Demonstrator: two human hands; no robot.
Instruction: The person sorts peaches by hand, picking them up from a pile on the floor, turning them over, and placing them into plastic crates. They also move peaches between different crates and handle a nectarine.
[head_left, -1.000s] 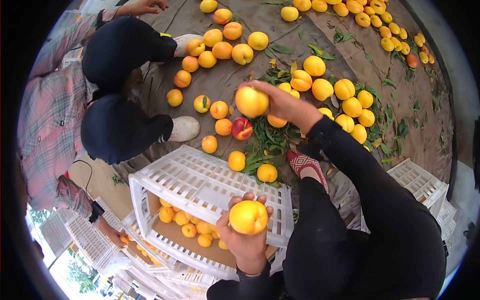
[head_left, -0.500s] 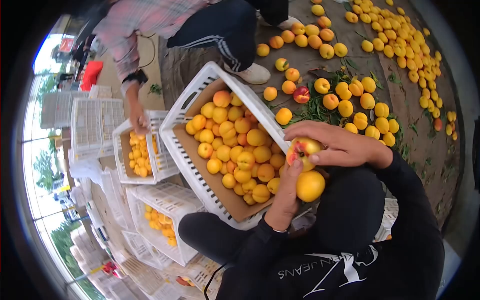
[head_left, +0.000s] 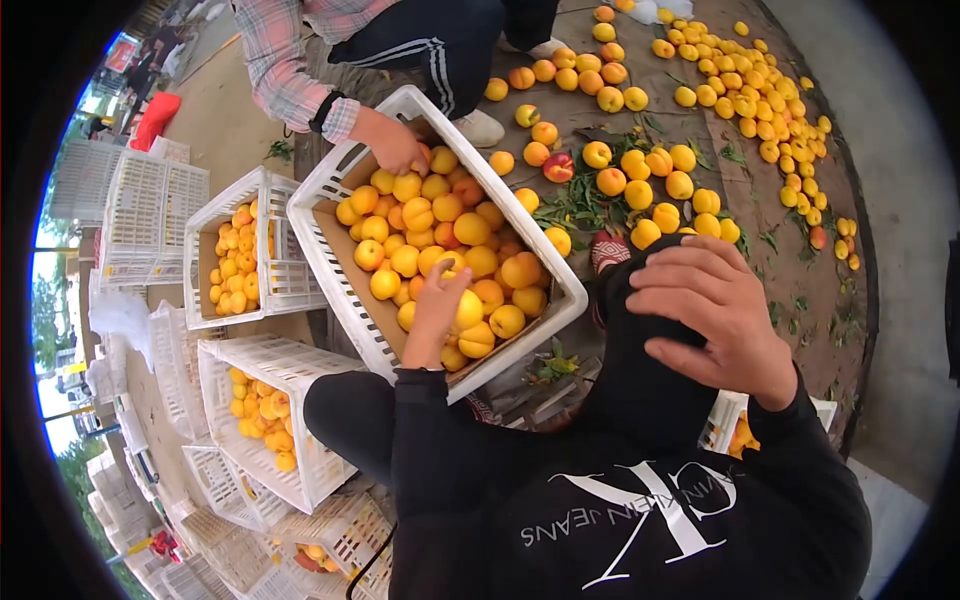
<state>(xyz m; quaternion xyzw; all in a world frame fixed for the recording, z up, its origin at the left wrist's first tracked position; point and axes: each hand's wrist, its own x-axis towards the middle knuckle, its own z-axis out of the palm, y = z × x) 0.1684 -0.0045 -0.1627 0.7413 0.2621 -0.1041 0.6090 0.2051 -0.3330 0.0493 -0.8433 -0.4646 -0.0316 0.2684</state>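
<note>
Inside the large white plastic crate [head_left: 520, 382], my left hand [head_left: 438, 305] is closed around a yellow peach [head_left: 467, 311], just above the other peaches [head_left: 418, 213]. My right hand [head_left: 715, 310] hangs over my dark-clad knee, fingers apart and slightly curled, with nothing in it. At the crate's far end, a co-worker's hand [head_left: 395, 143] reaches in among the peaches; what its fingertips hold, if anything, is hidden. Brown cardboard [head_left: 330, 235] lines the crate.
Loose peaches [head_left: 755, 95] and green leaves [head_left: 590, 200] lie on the dark ground sheet [head_left: 690, 140]. Smaller crates of peaches [head_left: 290, 375] stand to the left, with stacked white crates [head_left: 150, 215] behind them. The co-worker's shoe [head_left: 480, 128] is beside the large crate.
My hands have moved apart: the left went into the crate, the right is now empty. The red-blushed peach is no longer between them. The co-worker's hand moved from the small crate into the large one.
</note>
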